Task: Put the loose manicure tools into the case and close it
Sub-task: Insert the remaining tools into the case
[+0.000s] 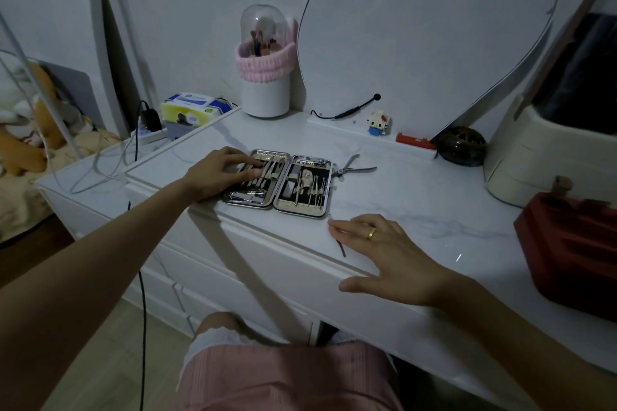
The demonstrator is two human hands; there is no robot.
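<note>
Currently laid open on white marble-patterned desk top [417, 197]: silver-rimmed hinged manicure case [278, 181]; left hand [220, 173] flat on its left half, fingers spread, gripping nothing; right hand [390, 253] splayed over thin dark tool [341, 247]; steel nippers [355, 167] loose beside case

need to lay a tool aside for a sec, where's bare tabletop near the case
Bare tabletop lies right of the open case, between the nippers and the red pouch. Crowded: the back ledge with the figurine, and the front edge under the right hand.
</note>
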